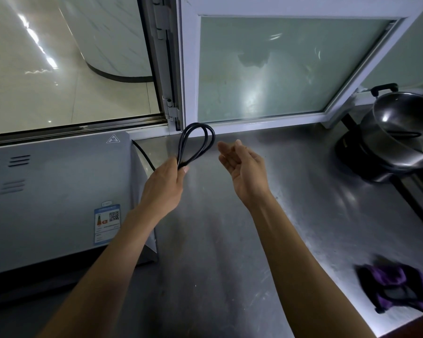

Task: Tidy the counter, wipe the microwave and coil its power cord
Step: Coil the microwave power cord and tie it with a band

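Above the worktop's back edge, we log our left hand gripping the black power cord — fingers curled round a doubled loop that stands up above the fist, with one strand trailing back and down behind the microwave. Our right hand hangs just beside the loop, palm turned up, fingers loosely extended and holding nothing, not touching the cord. Microwave: grey, at the worktop's left edge, vent slots and a labelled sticker on its top panel, a heat-warning triangle at its back right corner. Purple cloth — crumpled, near the front right corner, well apart from both hands. Steel pot with a black handle: at the right edge, resting on a dark base. Behind the back edge, a white-framed window with frosted glass.
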Demonstrator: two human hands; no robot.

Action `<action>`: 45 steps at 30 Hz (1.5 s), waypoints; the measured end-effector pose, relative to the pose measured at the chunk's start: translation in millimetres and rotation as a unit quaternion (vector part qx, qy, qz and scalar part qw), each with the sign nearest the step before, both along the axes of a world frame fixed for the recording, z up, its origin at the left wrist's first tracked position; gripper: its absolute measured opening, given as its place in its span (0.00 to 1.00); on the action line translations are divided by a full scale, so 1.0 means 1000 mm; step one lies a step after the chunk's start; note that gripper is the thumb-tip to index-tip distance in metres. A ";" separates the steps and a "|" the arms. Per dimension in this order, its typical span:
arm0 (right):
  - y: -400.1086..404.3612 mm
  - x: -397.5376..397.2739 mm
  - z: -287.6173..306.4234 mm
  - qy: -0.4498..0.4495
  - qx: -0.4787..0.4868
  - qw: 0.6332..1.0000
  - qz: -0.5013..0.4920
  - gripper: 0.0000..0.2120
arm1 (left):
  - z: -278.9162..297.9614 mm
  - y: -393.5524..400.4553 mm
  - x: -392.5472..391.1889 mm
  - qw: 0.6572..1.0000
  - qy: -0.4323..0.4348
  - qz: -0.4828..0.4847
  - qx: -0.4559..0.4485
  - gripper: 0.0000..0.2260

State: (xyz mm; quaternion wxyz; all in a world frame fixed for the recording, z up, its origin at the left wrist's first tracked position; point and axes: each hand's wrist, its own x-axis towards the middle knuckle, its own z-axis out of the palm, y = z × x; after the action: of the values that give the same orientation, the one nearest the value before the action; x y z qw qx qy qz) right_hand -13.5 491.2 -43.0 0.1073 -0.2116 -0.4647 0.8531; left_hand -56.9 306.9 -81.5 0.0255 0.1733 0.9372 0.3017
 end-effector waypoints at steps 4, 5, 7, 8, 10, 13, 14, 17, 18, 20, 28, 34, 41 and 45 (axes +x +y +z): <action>0.002 0.001 0.000 0.015 -0.023 1.000 -0.006 0.12 | 0.000 0.000 0.000 1.000 0.000 -0.001 -0.002 0.12; 0.003 0.001 0.000 0.016 -0.020 1.000 -0.005 0.11 | 0.001 0.000 0.001 1.000 0.000 -0.001 0.000 0.11; 0.005 0.000 -0.001 0.020 0.002 1.000 -0.001 0.11 | 0.001 -0.001 0.001 1.000 0.000 -0.003 0.002 0.11; 0.005 0.000 -0.001 0.024 0.014 1.000 0.001 0.12 | 0.001 -0.001 0.001 1.000 -0.002 -0.004 0.001 0.11; 0.007 0.001 -0.002 0.032 0.032 0.999 0.002 0.12 | 0.002 0.000 0.001 1.000 -0.007 -0.004 0.001 0.11; 0.006 0.001 -0.002 0.041 0.086 0.995 -0.010 0.10 | 0.002 -0.001 0.003 1.000 -0.006 -0.004 -0.007 0.11; 0.006 0.001 -0.002 0.041 0.108 0.993 -0.015 0.09 | 0.003 -0.001 0.003 1.000 -0.004 -0.005 -0.011 0.11; 0.006 0.001 -0.002 0.035 0.158 0.986 -0.034 0.07 | 0.004 -0.001 0.005 1.000 -0.002 -0.004 -0.020 0.11; 0.006 0.001 -0.002 0.030 0.168 0.985 -0.041 0.07 | 0.005 -0.001 0.005 1.000 -0.001 -0.005 -0.022 0.11; 0.007 0.001 0.001 0.023 0.185 0.981 -0.051 0.11 | 0.006 -0.001 0.005 1.000 0.002 -0.007 -0.021 0.10; 0.009 0.001 0.013 -0.007 0.355 0.934 0.043 0.24 | 0.006 0.001 0.002 0.999 0.014 -0.011 -0.032 0.09; 0.009 -0.007 0.022 -0.032 0.449 0.886 0.107 0.28 | 0.004 -0.001 0.000 0.998 0.016 -0.044 -0.034 0.07; 0.010 -0.014 0.034 -0.048 0.485 0.860 0.151 0.25 | 0.014 -0.004 0.001 0.995 0.030 -0.079 -0.048 0.06; 0.012 -0.012 0.036 -0.053 0.448 0.878 0.163 0.25 | 0.017 -0.007 -0.002 0.993 0.035 -0.104 -0.037 0.07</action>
State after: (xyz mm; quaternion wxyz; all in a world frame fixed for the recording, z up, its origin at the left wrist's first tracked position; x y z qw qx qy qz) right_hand -25.9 503.6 -6.5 0.0256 -0.1070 -0.8298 0.5471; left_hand -59.1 300.4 -64.1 0.0309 0.2795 0.9249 0.2560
